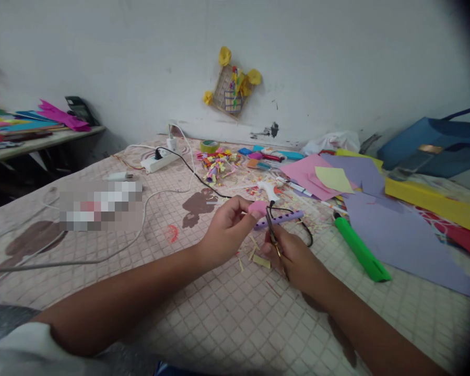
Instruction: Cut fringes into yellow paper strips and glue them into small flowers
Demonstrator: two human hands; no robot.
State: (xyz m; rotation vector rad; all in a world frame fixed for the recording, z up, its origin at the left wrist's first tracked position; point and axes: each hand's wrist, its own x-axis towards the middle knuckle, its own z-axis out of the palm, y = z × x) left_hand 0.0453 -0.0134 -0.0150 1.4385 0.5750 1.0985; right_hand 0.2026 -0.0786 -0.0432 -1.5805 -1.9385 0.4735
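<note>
Near the middle of the table, my left hand (229,230) pinches a small pink paper piece (257,208) between thumb and fingers. A pair of scissors (274,237) is in my right hand (293,256), its blades pointing up beside the right edge of the pink paper. Just behind both hands lies a purple paper tube (288,217) with dark marks. Thin pale yellow paper strips (261,261) are scattered on the table below the hands. A white glue gun (269,191) with a black cord rests beyond them.
A power strip (159,161) with cables stands at the back left. Paper scraps (219,164) and green tape (210,146) are at the back. On the right lie a green paper tube (362,250), purple sheets (399,235), a yellow strip (434,201) and a blue bag (431,138).
</note>
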